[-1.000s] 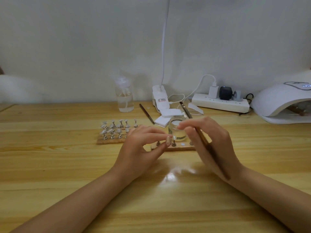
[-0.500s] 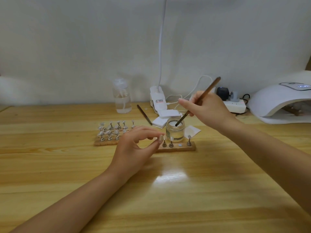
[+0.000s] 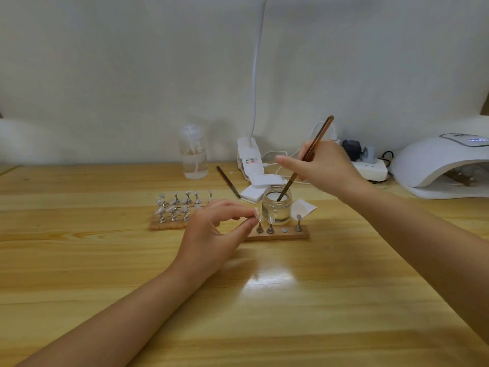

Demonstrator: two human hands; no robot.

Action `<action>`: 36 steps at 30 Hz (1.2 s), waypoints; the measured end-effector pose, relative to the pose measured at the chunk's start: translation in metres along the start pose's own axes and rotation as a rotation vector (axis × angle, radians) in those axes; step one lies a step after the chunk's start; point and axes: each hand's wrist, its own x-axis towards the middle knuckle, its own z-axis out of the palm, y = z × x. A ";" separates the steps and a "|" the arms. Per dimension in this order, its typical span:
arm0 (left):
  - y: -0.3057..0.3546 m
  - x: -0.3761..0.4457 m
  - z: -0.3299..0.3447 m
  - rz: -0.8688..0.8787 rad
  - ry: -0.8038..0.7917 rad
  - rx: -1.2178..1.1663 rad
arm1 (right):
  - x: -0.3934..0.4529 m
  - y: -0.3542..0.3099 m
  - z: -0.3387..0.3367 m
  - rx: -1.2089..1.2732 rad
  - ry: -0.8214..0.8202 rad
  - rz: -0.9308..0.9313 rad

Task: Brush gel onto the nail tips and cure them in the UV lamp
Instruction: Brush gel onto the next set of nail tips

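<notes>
Brown brush (image 3: 304, 161) pinched in the right hand (image 3: 325, 168) dips into the jar (image 3: 276, 209); left hand (image 3: 214, 234) pinches a nail tip (image 3: 256, 212).

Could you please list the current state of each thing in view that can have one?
Small clear glass jar: open, lidless, brush tip dipped inside.
Thin brown wooden-handled brush: tilted, gripped by the right hand.
Pale nail tip on a metal stand: pinched by the left hand.
White domed UV lamp: display lit.
White power strip: plugs inserted, red light on.
Clear plastic pump bottle: upright, partly filled.
</notes>
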 end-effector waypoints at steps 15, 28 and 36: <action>-0.001 0.001 0.000 -0.022 0.002 0.029 | 0.003 0.025 -0.018 0.217 0.098 0.135; -0.001 0.001 0.000 -0.089 0.034 0.027 | -0.042 0.000 0.001 0.466 0.179 -0.073; -0.003 0.002 0.001 -0.075 0.053 0.040 | -0.072 -0.002 0.025 0.352 0.209 -0.469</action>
